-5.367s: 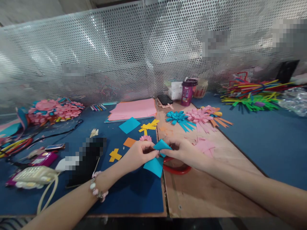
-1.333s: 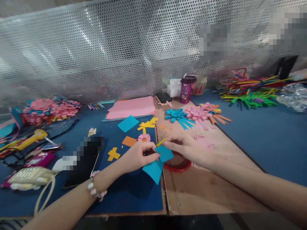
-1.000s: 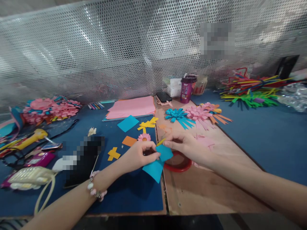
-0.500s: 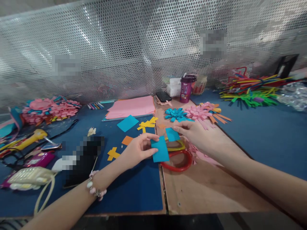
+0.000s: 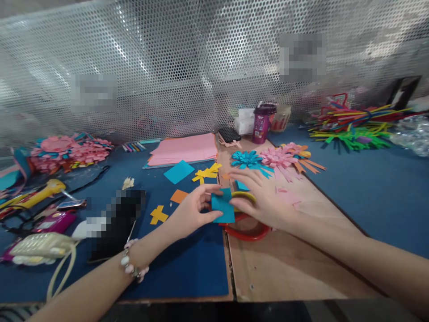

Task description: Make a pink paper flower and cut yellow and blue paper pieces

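Observation:
My left hand (image 5: 197, 205) pinches a blue paper square (image 5: 222, 213) between thumb and fingers, above the seam of the table. My right hand (image 5: 263, 197) is at the square's right side, fingers spread apart, its thumb close to the paper's edge; whether it touches cannot be made out. Behind those fingers a smaller blue paper piece (image 5: 241, 185) is partly visible. Beneath the hands are a red loop (image 5: 250, 235) and a yellow loop (image 5: 244, 195), which look like scissor handles. A larger blue paper square (image 5: 178, 171) lies beyond my left hand, near yellow paper strips (image 5: 207, 172).
Pink paper sheets (image 5: 184, 150) are stacked at the back. Blue (image 5: 246, 158) and pink ribbon flowers (image 5: 279, 156) lie right of them, before a purple cup (image 5: 261, 125). A dark phone-like slab (image 5: 124, 223) and a yellow glue gun (image 5: 50, 190) are at left.
My right hand has moved left and opened toward the held square. The smaller blue piece it was pinching is now behind its fingers. My left hand stays nearly still.

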Motion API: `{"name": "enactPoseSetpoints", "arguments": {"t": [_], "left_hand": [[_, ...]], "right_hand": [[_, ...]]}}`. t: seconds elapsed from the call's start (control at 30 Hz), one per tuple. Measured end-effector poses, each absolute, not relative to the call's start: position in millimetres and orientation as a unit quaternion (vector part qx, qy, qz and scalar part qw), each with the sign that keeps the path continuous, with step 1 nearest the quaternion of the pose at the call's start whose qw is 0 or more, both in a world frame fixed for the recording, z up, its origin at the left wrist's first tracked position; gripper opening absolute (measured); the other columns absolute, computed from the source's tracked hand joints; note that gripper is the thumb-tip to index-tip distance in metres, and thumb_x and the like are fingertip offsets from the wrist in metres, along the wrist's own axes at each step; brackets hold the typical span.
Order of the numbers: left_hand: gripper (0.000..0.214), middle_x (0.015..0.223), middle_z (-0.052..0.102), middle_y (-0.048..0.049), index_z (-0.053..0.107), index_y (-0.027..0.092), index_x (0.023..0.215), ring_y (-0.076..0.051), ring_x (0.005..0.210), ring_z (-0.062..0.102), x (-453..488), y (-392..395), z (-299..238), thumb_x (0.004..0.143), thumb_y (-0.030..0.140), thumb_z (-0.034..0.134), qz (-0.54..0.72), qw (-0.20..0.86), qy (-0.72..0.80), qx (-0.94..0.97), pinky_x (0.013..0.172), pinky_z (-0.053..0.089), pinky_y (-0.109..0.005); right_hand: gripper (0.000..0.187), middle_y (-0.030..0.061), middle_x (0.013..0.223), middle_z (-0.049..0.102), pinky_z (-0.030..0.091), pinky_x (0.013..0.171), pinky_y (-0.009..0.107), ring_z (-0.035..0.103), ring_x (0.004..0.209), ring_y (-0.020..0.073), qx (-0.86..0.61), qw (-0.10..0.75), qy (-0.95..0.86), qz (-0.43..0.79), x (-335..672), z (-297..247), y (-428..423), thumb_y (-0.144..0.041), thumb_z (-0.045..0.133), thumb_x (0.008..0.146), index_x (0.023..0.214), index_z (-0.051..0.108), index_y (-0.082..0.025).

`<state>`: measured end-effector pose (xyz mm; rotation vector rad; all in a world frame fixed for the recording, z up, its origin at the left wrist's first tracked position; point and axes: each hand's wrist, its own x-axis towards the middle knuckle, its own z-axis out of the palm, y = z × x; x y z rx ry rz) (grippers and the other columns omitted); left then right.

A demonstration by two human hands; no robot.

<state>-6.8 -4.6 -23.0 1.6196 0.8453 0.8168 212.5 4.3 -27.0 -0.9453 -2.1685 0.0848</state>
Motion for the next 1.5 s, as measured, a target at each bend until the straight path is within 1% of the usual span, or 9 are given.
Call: {"name": "enactPoseSetpoints", "arguments": {"t": [0.1, 0.33, 0.63, 0.77, 0.9, 1.13, 1.27, 1.4, 1.5], "left_hand": [[0.053, 0.121, 0.055, -0.011, 0.047, 0.019, 0.122, -0.02, 0.105, 0.057, -6.3, -5.7, -23.0, 0.074, 0.019, 0.069, 0.346, 0.528, 0.353, 0.691, 0.091, 0.046, -0.036], [0.05, 0.123, 0.056, -0.0108, 0.048, 0.02, 0.121, -0.02, 0.106, 0.058, -3.6, -7.4, -19.8, 0.076, 0.02, 0.068, 0.366, 0.577, 0.324, 0.654, 0.09, 0.046, -0.035], [0.037, 0.116, 0.057, -0.0102, 0.054, 0.018, 0.118, -0.017, 0.094, 0.055, -7.2, -3.8, -17.9, 0.084, 0.032, 0.057, 0.419, 0.523, 0.369, 0.644, 0.078, 0.048, -0.03], [0.032, 0.106, 0.058, -0.0073, 0.056, 0.018, 0.114, -0.017, 0.096, 0.054, -7.0, -3.1, -14.1, 0.085, 0.033, 0.056, 0.387, 0.5, 0.417, 0.653, 0.083, 0.046, -0.03], [0.034, 0.102, 0.06, -0.0061, 0.054, 0.018, 0.111, -0.014, 0.08, 0.058, -3.5, -5.9, -11.9, 0.081, 0.034, 0.06, 0.347, 0.546, 0.409, 0.644, 0.067, 0.048, -0.026], [0.033, 0.092, 0.064, -0.0041, 0.054, 0.018, 0.105, -0.011, 0.069, 0.06, -3.5, -7.7, -18.0, 0.079, 0.035, 0.063, 0.336, 0.588, 0.417, 0.607, 0.068, 0.05, -0.027], [0.034, 0.092, 0.064, -0.0038, 0.054, 0.017, 0.105, -0.011, 0.069, 0.061, -3.2, -7.4, -15.1, 0.078, 0.034, 0.064, 0.336, 0.586, 0.425, 0.602, 0.068, 0.051, -0.027], [0.034, 0.083, 0.063, -0.0016, 0.054, 0.015, 0.105, -0.01, 0.065, 0.06, -2.7, -6.1, -11.0, 0.077, 0.031, 0.066, 0.365, 0.557, 0.439, 0.603, 0.066, 0.049, -0.026], [0.035, 0.077, 0.061, 0.0003, 0.054, 0.015, 0.108, -0.01, 0.064, 0.059, -3.0, -5.7, -9.9, 0.078, 0.029, 0.065, 0.382, 0.562, 0.421, 0.601, 0.067, 0.048, -0.025]], "right_hand": [[0.067, 0.0123, 0.129, 0.052, 0.038, 0.101, 0.047, 0.041, 0.123, 0.0282, -0.324, 0.34, -0.88, 0.071, 205.3, -27.8, -8.0, -0.05, 0.065, 0.077, 0.132, 0.043, -0.018], [0.07, 0.0118, 0.132, 0.051, 0.042, 0.099, 0.045, 0.046, 0.121, 0.0267, -0.33, 0.331, -0.877, 0.112, 205.6, -31.4, -8.1, -0.044, 0.067, 0.078, 0.137, 0.039, -0.021], [0.035, 0.0066, 0.113, 0.065, 0.049, 0.089, 0.038, 0.061, 0.102, 0.022, -0.425, 0.387, -0.776, 0.261, 199.6, -23.9, -12.9, -0.03, 0.06, 0.085, 0.119, 0.058, -0.021], [0.034, 0.0055, 0.099, 0.069, 0.052, 0.08, 0.035, 0.065, 0.09, 0.02, -0.443, 0.404, -0.669, 0.44, 196.8, -21.4, -13.3, -0.041, 0.06, 0.083, 0.109, 0.063, -0.019], [0.036, 0.0054, 0.098, 0.069, 0.051, 0.082, 0.035, 0.065, 0.091, 0.0197, -0.428, 0.404, -0.634, 0.501, 194.8, -22.2, -15.0, -0.042, 0.063, 0.08, 0.107, 0.064, -0.018], [0.025, 0.0024, 0.088, 0.069, 0.051, 0.075, 0.029, 0.065, 0.082, 0.0167, -0.441, 0.388, -0.639, 0.497, 194.2, -18.8, -17.2, -0.038, 0.061, 0.082, 0.093, 0.067, -0.017], [0.029, 0.0051, 0.098, 0.067, 0.052, 0.077, 0.031, 0.064, 0.084, 0.0176, -0.45, 0.383, -0.658, 0.467, 194.0, -20.5, -18.3, -0.038, 0.06, 0.083, 0.102, 0.064, -0.017], [0.047, 0.0084, 0.125, 0.054, 0.049, 0.091, 0.038, 0.055, 0.111, 0.0223, -0.409, 0.412, -0.756, 0.303, 196.4, -25.7, -18.3, -0.036, 0.065, 0.08, 0.124, 0.051, -0.023], [0.045, 0.01, 0.128, 0.049, 0.039, 0.104, 0.044, 0.045, 0.122, 0.0239, -0.335, 0.42, -0.833, 0.132, 198.9, -30.3, -14.6, -0.027, 0.067, 0.079, 0.122, 0.052, -0.023]]}}
